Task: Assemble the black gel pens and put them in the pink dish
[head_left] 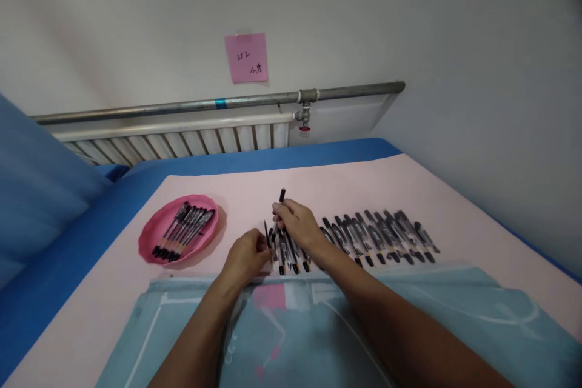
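Fingers of the right hand [297,222] are pinching a slim, black-ended pen [282,196], left hand [246,254] close by; looks like a one-pen-at-a-time step to me.
Big to small: pale pink flat bench [250,188], long row of clear-and-black plastic pens [377,236] on the right, round bright pink plate [149,239] holding more pens on the left, small cluster of similar pens [291,251] under the hands, then a thin dark pointed stick [267,231] by the curled left fingers (can't tell if they're gripping it). Next move probably calls for a steady right pinch without nudging that cluster.
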A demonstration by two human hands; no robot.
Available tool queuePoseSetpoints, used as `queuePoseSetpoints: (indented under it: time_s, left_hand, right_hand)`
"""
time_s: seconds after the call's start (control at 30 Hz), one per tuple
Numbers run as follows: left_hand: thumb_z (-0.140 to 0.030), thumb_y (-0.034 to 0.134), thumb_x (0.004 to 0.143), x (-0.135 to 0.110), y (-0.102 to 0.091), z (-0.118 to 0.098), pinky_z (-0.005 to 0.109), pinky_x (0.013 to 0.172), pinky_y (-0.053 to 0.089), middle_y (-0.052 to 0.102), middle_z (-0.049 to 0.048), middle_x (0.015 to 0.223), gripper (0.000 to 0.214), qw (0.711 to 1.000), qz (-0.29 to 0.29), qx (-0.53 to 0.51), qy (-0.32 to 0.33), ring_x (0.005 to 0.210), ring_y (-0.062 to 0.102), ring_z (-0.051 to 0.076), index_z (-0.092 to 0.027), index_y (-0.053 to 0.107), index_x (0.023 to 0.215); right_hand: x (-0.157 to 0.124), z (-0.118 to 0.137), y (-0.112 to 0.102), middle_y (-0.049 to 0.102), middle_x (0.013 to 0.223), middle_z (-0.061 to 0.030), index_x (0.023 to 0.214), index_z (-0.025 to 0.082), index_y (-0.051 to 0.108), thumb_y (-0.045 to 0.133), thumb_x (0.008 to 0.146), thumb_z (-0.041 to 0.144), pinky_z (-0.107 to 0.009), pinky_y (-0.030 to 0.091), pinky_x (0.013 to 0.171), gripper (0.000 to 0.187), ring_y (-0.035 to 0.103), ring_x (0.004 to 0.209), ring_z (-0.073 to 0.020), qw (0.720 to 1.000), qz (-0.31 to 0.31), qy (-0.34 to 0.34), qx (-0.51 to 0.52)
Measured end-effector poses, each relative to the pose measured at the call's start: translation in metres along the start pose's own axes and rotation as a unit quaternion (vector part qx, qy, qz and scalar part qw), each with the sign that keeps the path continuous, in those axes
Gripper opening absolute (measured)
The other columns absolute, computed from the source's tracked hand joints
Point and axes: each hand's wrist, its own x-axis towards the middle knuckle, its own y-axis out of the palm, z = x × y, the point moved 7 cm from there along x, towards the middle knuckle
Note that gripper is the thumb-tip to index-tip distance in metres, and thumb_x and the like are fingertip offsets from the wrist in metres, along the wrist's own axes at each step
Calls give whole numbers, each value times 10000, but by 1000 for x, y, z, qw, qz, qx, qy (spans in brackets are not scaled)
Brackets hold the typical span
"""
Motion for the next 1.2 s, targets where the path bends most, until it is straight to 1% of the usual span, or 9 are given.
queuePoseSetpoints:
  time_s: [0.2, 0.4, 0.5, 0.6, 0.73, 0.83, 0.93, 1.07, 1.2]
  left_hand:
    - [-307, 585, 656, -1, 0, 0, 252, 552, 327, 654, 52, 751, 164, 994, 27, 93, -49, 685, 580, 189, -183, 571, 762]
    - [-293, 551, 652, -6, -16, 13, 296, 595, 354, 676, 169, 810, 211, 983, 27, 138, -115, 772, 614, 269, -134, 605, 781]
    - [-261, 551, 634, -8, -19, 17, 295, 621, 364, 681, 137, 678, 114, 987, 39, 109, -116, 745, 626, 262, -168, 600, 588]
    - [-224, 569, 594, -8, -21, 22, 298, 651, 374, 655, 116, 575, 150, 992, 22, 48, -118, 746, 627, 263, -183, 534, 454]
    - [-240, 561, 589, -6, -31, 34, 298, 591, 395, 594, 62, 505, 135, 986, -45, -93, -130, 637, 612, 234, -181, 489, 491]
    - [-348, 494, 665, -7, -41, 40, 263, 505, 420, 566, 2, 533, 172, 956, -87, -250, -128, 527, 580, 166, -181, 487, 626]
    - [-417, 507, 663, -8, -51, 42, 255, 536, 474, 574, -25, 618, 238, 902, -124, -395, -119, 569, 600, 133, -186, 463, 700]
    - [-370, 599, 597, -8, -57, 46, 288, 593, 515, 568, -44, 587, 257, 833, -150, -519, -116, 603, 633, 143, -187, 438, 680]
    - [-320, 633, 589, -8, -56, 47, 273, 546, 516, 595, -41, 572, 245, 794, -153, -576, -117, 593, 648, 156, -181, 456, 687]
  right_hand:
    - [-1, 5, -1, 537, 545, 24, 608, 173, 512, 444, 813, 340, -225, 382, 590, 273, 523, 563, -109, 1000, 5, -23, 0]
    - [-2, 3, 5, 515, 521, 29, 580, 179, 484, 435, 814, 330, -217, 367, 558, 283, 502, 545, -105, 999, 18, -27, 0]
    - [-2, 2, 8, 523, 531, 29, 596, 178, 494, 443, 810, 343, -214, 361, 546, 275, 497, 540, -104, 999, 25, -36, -3]
    - [-3, 2, 10, 528, 532, 28, 602, 178, 499, 445, 812, 348, -213, 362, 546, 276, 495, 538, -103, 999, 30, -41, -13]
    - [-10, 4, 20, 549, 547, 24, 609, 176, 492, 440, 822, 323, -199, 368, 530, 264, 502, 527, -94, 997, 61, -46, -18]
    - [-23, 4, 41, 586, 591, 23, 632, 178, 477, 430, 829, 295, -184, 356, 488, 234, 492, 477, -77, 989, 137, -49, -22]
    - [-38, 7, 60, 581, 584, 31, 651, 184, 471, 419, 839, 281, -183, 344, 493, 218, 504, 490, -81, 974, 202, -88, -51]
    - [-47, 9, 67, 567, 573, 27, 687, 186, 499, 409, 852, 282, -193, 332, 531, 211, 525, 556, -101, 965, 209, -126, -90]
    - [-47, 9, 67, 565, 571, 27, 719, 190, 527, 413, 850, 282, -200, 316, 529, 197, 520, 560, -109, 963, 208, -128, -115]
